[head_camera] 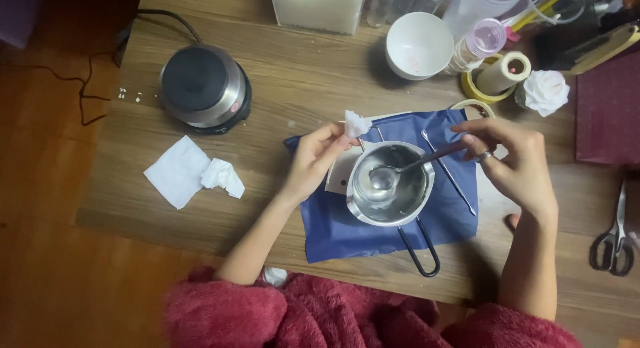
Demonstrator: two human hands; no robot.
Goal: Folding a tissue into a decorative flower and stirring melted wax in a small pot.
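Observation:
My left hand (313, 160) pinches a small white wad of tissue (357, 123) just above the left rim of a small steel pot (390, 187) with a black wire handle (420, 251). My right hand (517, 163) holds the handle of a metal spoon (400, 171), whose bowl rests inside the pot. The pot stands on a blue cloth (333, 228) on the wooden table. A thin metal tool (450, 175) lies on the cloth to the right of the pot.
A round electric hot plate (205, 87) with a cord sits at the back left. White tissues (190, 173) lie left. A white bowl (419, 45), tape rolls (497, 78), a white rose (545, 91) and containers line the back. Scissors (615, 238) lie at right.

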